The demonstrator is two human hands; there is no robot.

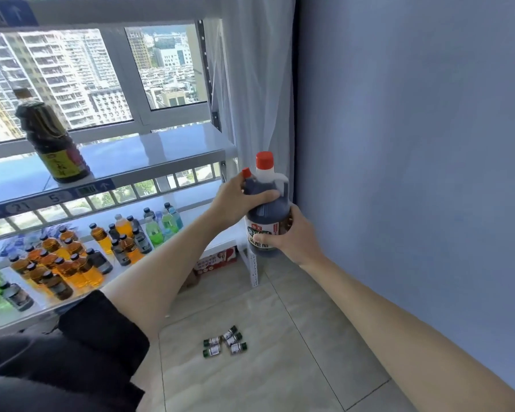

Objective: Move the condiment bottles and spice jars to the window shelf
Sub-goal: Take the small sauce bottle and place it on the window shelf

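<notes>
Right now both hands are on one dark vinegar jug (266, 215), held up in the air in front of the white curtain (250, 84) and the blue-grey wall (414, 144), off the right end of the window shelf (149, 153) and not resting on anything. The left hand (235, 200) wraps around the jug's shoulder, thumb lying across the dark upper body just below the neck; a second, smaller red cap (246, 173) pokes up by its fingers, though whether that belongs to a separate bottle I cannot tell. The right hand (295, 236) cups the lower body from the side, fingers curled round the label area — so each hand is grasping the jug. Its big red cap (264, 160) points upward and the jug stands roughly upright, with a moulded handle on its right side. On the shelf by the window, well to the left, a tall dark sauce bottle (51, 138) with a yellow label stands alone near the front edge. The lower shelf (191, 200) carries a crowd of small drink bottles (81, 257) — amber, green, pale blue, some grey-labelled. Down on the tiled floor (280, 352), between the two forearms, five little spice jars (225, 341) with green caps lie on their sides in a loose cluster. A red-and-white carton (217, 260) sits under the shelving, beside its white leg.
</notes>
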